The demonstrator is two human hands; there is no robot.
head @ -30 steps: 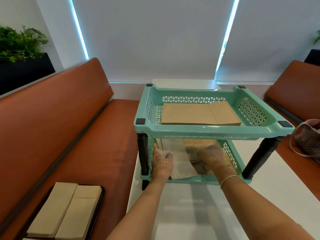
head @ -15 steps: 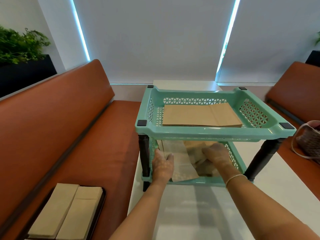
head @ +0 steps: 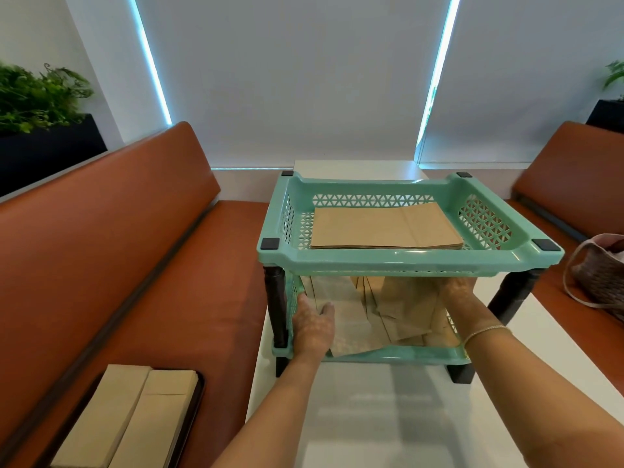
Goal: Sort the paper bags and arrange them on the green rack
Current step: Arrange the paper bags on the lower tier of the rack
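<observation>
Head view: mint-green two-tier plastic rack [head: 405, 260] stands on the white table [head: 388, 417], between two orange-brown upholstered benches [head: 118, 265].

Upper tier: flat stack of brown paper bags [head: 385, 226], edges squared, lying left of centre in the tray. Judged done.

Lower tier: loose pile of brown and paler paper bags [head: 388, 312], overlapping at odd angles, one pale corner hanging over the near rim. Judged not yet arranged.

Left hand [head: 312, 324] reaches into the lower tier at its left side, fingers fairly straight, thumb lying on a pale bag; no clear pinch visible. Right hand [head: 456, 292] is at the right side of the same pile, up under the upper tray; its fingers are hidden behind the tray rim and the bags, so grip cannot be told.

Near left, on the bench: black tray [head: 192, 410] holding two stacks of pale tan paper bags [head: 125, 420], apparently untouched, well apart from the rack.

Estimate: roughly midway. Remaining: square the lower pile; tray stacks probably still to go on the rack.
</observation>
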